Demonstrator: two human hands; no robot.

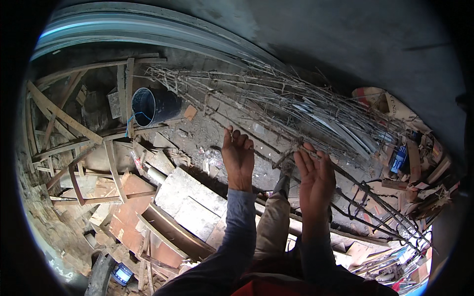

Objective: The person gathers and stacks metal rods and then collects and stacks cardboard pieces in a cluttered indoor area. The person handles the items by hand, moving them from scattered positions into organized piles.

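Note:
A long rebar cage of rusty bars and bent stirrups runs slantwise in front of me, from the far left to the near right. My left hand is raised palm up at its near side, with thumb and forefinger brought together in a pinch and the other fingers curled. Whatever sits in that pinch is too small to make out. Close to a stirrup corner, my right hand has its palm turned up and its fingers loosely spread. No held thing shows in it.
Beyond the cage lies a heap of thin steel bars along the wall. A dark bucket lies on its side at the far left, near a wooden frame. Boards and scrap wood cover the near left; a paper sack rests far right.

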